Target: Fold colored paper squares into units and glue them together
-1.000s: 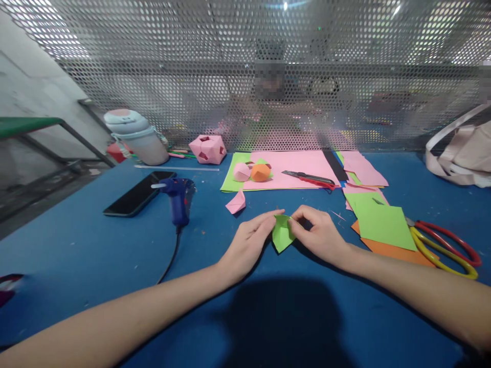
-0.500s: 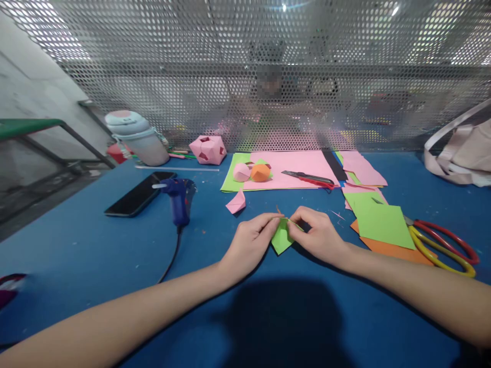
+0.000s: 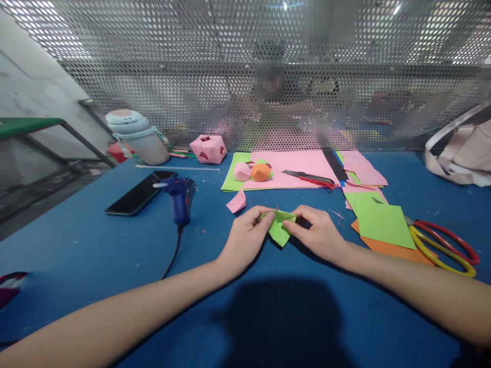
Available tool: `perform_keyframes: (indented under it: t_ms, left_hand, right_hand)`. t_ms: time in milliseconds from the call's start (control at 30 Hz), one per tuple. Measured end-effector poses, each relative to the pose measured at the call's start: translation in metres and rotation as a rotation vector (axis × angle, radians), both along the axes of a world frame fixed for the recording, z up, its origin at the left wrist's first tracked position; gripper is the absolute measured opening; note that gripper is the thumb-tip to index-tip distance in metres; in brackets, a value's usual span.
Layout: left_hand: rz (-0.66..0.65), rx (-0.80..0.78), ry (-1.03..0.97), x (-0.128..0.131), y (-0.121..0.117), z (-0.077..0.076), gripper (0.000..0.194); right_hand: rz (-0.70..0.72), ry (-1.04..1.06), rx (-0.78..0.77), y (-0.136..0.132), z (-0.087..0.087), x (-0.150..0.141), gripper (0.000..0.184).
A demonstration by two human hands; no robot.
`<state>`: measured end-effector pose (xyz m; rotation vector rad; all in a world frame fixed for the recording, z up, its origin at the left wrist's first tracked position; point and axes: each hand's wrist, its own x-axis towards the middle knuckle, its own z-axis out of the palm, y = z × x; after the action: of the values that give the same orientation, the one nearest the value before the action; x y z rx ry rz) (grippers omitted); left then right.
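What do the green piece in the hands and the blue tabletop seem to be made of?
Green piece: coloured craft paper by the look, matt, with sharp creases and thin edges, pinched by the left hand and right hand. Tabletop: probably a blue mat or felt-like covering, matt, speckled with scraps; the exact material is unclear.

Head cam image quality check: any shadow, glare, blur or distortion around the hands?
Head view: a dark shadow falls on the blue table below the left hand and right hand; the green folded paper they pinch is well lit and sharp. Glare blooms on the perforated metal screen at the top. Wide-angle distortion curves the edges; blurred patches sit behind the screen.
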<state>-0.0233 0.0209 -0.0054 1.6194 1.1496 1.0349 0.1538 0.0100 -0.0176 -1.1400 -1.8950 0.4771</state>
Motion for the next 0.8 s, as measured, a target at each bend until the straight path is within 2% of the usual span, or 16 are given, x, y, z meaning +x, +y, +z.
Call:
perform_keyframes:
  t_ms: [167,300,467,567,800]
  left_hand:
    - [-0.062,-0.075,-0.061,0.0016,0.0008,-0.0028,0.015]
    - [-0.065,-0.056,0.018,0.0017,0.0015,-0.0039,0.017]
    - [-0.099,-0.083,-0.027,0.0022,0.001,-0.0004,0.02]
    - [-0.103,-0.046,-0.008,0.0021,0.0002,0.0018,0.025]
    - [-0.081,0.048,0.1,0.001,-0.0009,-0.0027,0.021]
  right_hand:
    - [-0.011,-0.02,-0.015,0.0012,-0.0005,-0.0007,0.02]
    - [0.035,0.03,-0.003,0.0006,0.0018,0.0004,0.015]
    - [0.06,0.038,0.008,0.0006,0.002,0.0017,0.021]
    - [0.062,0.014,0.015,0.0012,0.0003,0.0015,0.021]
    - [0.086,0.001,0.007,0.0014,-0.0001,0.0013,0.02]
